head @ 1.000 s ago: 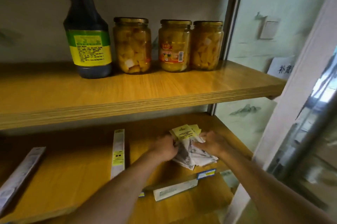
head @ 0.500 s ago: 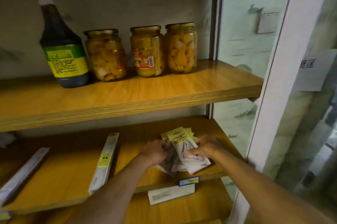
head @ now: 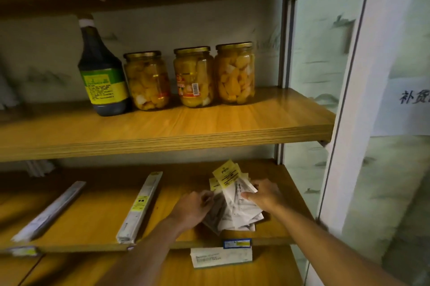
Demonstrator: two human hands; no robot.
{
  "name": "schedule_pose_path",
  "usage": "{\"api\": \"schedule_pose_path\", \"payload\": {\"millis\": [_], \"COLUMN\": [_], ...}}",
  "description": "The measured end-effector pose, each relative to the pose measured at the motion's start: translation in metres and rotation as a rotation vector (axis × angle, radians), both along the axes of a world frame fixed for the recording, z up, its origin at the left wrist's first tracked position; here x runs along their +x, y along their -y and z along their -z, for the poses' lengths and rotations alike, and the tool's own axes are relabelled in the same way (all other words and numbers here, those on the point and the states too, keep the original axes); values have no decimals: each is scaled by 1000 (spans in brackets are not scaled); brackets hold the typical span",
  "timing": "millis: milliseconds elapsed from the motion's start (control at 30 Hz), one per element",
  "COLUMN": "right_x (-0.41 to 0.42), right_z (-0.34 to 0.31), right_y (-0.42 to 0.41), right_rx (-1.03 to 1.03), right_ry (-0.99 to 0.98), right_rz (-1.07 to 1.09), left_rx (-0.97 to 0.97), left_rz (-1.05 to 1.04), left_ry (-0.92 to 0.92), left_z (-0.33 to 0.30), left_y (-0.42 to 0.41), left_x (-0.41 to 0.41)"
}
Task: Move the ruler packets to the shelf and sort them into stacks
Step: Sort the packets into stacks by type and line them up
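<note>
Holding a fanned bundle of packets (head: 232, 206) from both sides, the left hand (head: 194, 207) pinches its left edge while the right hand (head: 265, 196) curls over its right edge. The bundle rests on the middle shelf (head: 97, 220), near its right end, between the two hands. Further left on that shelf lie two long ruler packs (head: 139, 206), well apart from the bundle.

Three fruit jars (head: 193, 77), one dark bottle (head: 102, 71), two long ruler packets (head: 139, 206), one white box (head: 221, 257).

Dim warm light, soft blur — warped edges
</note>
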State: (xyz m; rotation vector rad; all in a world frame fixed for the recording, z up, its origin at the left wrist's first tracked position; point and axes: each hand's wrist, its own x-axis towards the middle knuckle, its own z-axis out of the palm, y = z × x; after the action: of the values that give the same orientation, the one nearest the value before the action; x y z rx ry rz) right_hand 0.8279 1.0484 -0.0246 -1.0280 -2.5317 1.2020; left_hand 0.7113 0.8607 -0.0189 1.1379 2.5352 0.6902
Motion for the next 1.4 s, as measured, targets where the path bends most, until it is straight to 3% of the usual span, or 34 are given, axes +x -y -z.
{"api": "schedule_pose_path", "payload": {"millis": [233, 367, 433, 600, 733, 833, 1133, 1400], "right_x": [1, 2, 1, -8, -21, -25, -3, 2], "right_z": [8, -6, -14, -25, -26, -25, 0, -2], "right_y": [-1, -10, -10, 11, 38, 48, 4, 19], "right_rx": [107, 116, 100, -71, -74, -32, 137, 185], "right_ry": [81, 8, -56, -252, -299, -251, 39, 226], "right_rz": [12, 33, 27, -49, -110, -131, 3, 15], "left_rx": [16, 120, 197, 510, 696, 737, 571, 619], "left_rz": [-39, -73, -110, -244, -296, -378, -389, -451], "left_ry": [-74, -48, 80, 794, 943, 916, 667, 700], "left_z": [0, -6, -9, -20, -23, -18, -18, -18], "left_y": [2, -2, -6, -12, -13, -9, 35, 50], "left_x": [-4, -6, -5, 8, 15, 11, -24, -31]}}
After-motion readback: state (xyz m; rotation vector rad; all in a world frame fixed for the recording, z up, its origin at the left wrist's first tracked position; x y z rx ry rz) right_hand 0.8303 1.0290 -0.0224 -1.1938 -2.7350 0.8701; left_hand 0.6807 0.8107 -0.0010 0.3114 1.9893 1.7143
